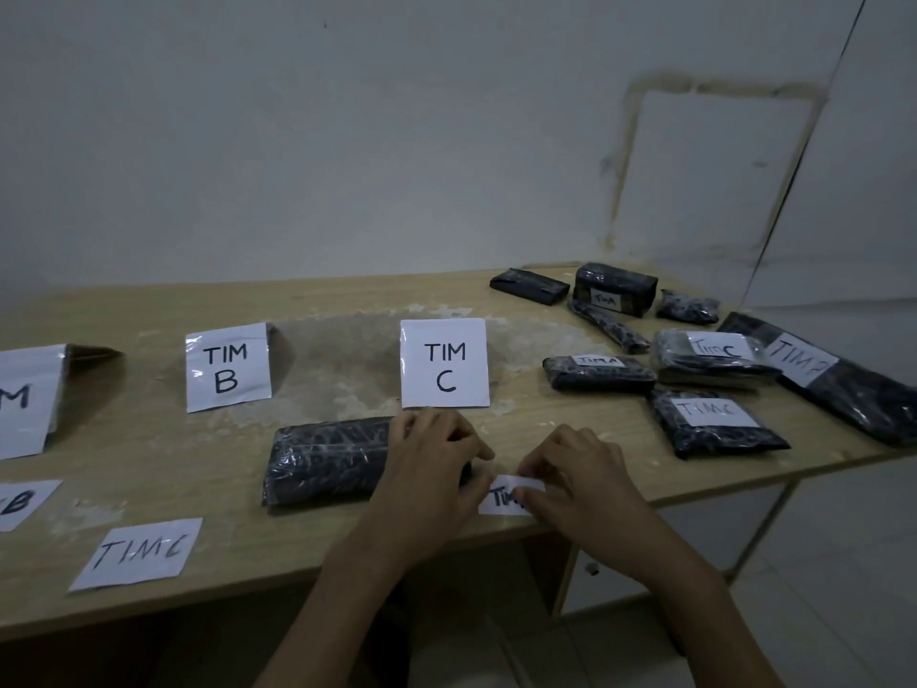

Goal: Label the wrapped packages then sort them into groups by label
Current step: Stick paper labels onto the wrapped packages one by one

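The left hand (pixel 431 459) lies on the right end of a dark package (pixel 327 459). Its fingers are curled round that end. The right hand (pixel 575 469) pinches a small white label (pixel 502 499) with bent fingers held close together. The label is between the two hands, just right of the left fingers, by the front edge of the table (pixel 347 548). The TIM C sign (pixel 444 364) stands just past the left fingers. More packages (pixel 714 424) lie well beyond the right fingers. A loose label (pixel 139 553) lies far left of the left fingers.
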